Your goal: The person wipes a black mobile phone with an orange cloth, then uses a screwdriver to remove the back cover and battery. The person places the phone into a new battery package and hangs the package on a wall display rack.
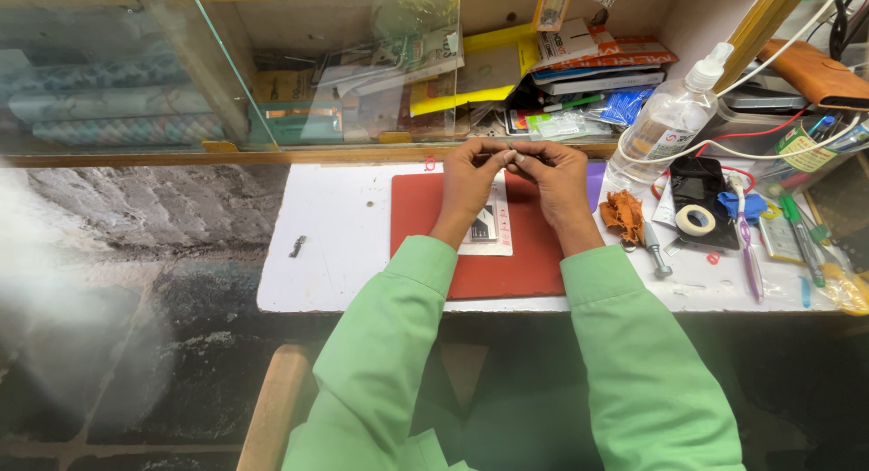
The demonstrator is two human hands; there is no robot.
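Note:
Both hands meet above the far edge of a red mat (534,254) on a white worktop (335,245). My left hand (471,177) and my right hand (554,174) pinch a small thin dark part (512,149) between their fingertips. It is too small to tell what it is. Under my left wrist a small dark component on a white card (489,228) lies on the mat. Green sleeves cover both forearms.
A clear spray bottle (665,123) stands at the right, with an orange cloth (622,213), a tape roll (695,219) on a dark phone, a purple toothbrush (747,245), pens and wires. A glass-fronted shelf (226,64) with packets and papers runs behind. A wooden chair back (276,403) stands below.

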